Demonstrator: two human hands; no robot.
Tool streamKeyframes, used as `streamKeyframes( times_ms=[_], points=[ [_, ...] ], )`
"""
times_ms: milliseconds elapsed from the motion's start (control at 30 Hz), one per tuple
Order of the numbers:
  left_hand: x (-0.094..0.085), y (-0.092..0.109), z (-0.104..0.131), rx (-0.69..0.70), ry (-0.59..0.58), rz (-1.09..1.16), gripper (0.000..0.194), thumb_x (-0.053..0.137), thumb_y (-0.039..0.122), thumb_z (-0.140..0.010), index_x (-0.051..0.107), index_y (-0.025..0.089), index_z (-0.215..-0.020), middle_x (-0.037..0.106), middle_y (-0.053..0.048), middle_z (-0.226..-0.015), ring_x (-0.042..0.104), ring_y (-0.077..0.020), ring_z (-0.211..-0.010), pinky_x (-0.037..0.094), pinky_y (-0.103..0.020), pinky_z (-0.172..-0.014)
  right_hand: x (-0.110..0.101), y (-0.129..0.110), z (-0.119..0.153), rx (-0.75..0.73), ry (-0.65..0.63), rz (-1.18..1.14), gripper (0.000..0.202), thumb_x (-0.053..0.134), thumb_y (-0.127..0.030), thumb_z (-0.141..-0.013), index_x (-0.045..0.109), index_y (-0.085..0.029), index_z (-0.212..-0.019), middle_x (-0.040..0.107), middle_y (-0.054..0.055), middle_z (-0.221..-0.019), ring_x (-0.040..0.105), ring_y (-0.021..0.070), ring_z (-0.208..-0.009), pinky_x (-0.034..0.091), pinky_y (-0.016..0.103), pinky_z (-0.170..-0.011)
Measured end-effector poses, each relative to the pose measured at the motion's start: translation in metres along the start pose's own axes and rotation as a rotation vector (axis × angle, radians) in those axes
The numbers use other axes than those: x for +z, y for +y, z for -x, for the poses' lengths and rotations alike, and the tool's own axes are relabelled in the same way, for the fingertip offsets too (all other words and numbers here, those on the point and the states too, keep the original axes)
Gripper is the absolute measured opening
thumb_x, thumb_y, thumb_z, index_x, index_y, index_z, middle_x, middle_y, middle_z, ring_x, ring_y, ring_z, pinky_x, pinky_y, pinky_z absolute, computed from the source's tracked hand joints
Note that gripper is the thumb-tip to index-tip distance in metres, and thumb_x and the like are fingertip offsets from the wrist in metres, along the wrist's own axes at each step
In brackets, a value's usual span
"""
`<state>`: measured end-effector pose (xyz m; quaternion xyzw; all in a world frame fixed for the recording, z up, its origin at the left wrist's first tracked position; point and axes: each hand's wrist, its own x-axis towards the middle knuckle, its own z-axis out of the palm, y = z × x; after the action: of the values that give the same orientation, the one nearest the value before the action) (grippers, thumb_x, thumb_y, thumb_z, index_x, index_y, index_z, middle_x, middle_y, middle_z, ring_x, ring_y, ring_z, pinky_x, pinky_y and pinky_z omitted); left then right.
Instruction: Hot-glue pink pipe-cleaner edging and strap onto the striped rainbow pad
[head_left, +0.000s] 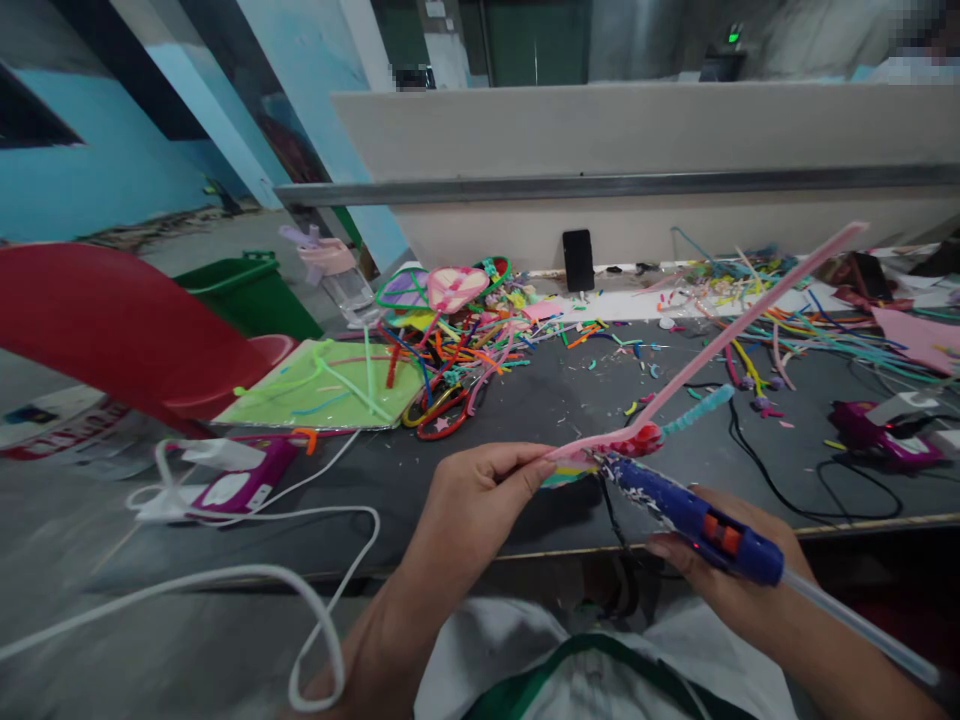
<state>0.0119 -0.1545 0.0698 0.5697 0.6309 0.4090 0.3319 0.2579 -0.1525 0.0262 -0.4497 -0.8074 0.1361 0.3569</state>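
No legible text: only blurred red lettering on the bucket and a tiny green sign.

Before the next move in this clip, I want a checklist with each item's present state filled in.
1. Pink fuzzy stem pinched in the left hand: ok, between thumb and fingers.
2. Blue glue gun held in the right hand: ok, nozzle toward the stem.
3. Glue stick loaded: ok, a long piece sticks out of the back.
4. Nozzle touching the piece: cannot tell; they overlap in this view.
5. White cord clear of the left forearm: cannot tell; it loops close by.
6. Tabletop free of scraps: not ok, cut bits lie scattered.
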Motion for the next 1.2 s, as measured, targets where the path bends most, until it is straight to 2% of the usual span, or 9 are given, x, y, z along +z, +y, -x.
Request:
streamKeyframes(
  times_ms=[333, 500, 933, 1200],
  points=[
    [-0.0032, -0.0017, 0.0034, 0.029, 0.044, -0.072, 0.021, 0.066, 0.034, -0.079, 0.08, 0.023, -0.089, 0.078, -0.002, -0.084, 0.07, -0.0211, -0.078, 0.05, -0.025, -0.07, -0.0043, 0.0003, 0.006, 0.026, -0.01, -0.02, 0.021, 0.064, -0.038, -0.084, 0.056, -0.022, -0.072, 0.063, -0.001, -0.065, 0.061, 0.0139, -0.055, 0.047, 0.024, -0.053],
    [-0.0037, -0.002, 0.0039, 0.061, 0.038, -0.113, 0.019, 0.065, 0.033, -0.08, 0.08, 0.024, -0.088, 0.078, -0.001, -0.086, 0.07, -0.0213, -0.081, 0.05, -0.026, -0.071, -0.0055, -0.0006, 0.0073, 0.044, -0.035, -0.027, 0.019, 0.063, -0.037, -0.085, 0.057, -0.021, -0.076, 0.061, -0.002, -0.062, 0.059, 0.0132, -0.053, 0.045, 0.024, -0.052],
    [-0.0019, -0.0048, 0.0036, 0.1, 0.02, -0.163, 0.019, 0.063, 0.032, -0.082, 0.078, 0.025, -0.091, 0.078, 0.001, -0.089, 0.071, -0.019, -0.082, 0.051, -0.026, -0.073, -0.0016, -0.0002, 0.0088, -0.013, -0.007, -0.012, 0.024, 0.065, -0.038, -0.084, 0.051, -0.022, -0.073, 0.055, -0.004, -0.061, 0.057, 0.0126, -0.054, 0.042, 0.023, -0.049],
    [-0.0016, -0.0058, 0.0043, 0.115, 0.027, -0.172, 0.02, 0.063, 0.032, -0.082, 0.078, 0.024, -0.091, 0.078, 0.0, -0.09, 0.071, -0.0196, -0.083, 0.052, -0.026, -0.075, -0.0001, 0.0029, 0.0087, -0.015, -0.01, -0.009, 0.022, 0.065, -0.039, -0.084, 0.054, -0.022, -0.076, 0.058, -0.002, -0.064, 0.06, 0.0136, -0.056, 0.043, 0.024, -0.052]
  ],
)
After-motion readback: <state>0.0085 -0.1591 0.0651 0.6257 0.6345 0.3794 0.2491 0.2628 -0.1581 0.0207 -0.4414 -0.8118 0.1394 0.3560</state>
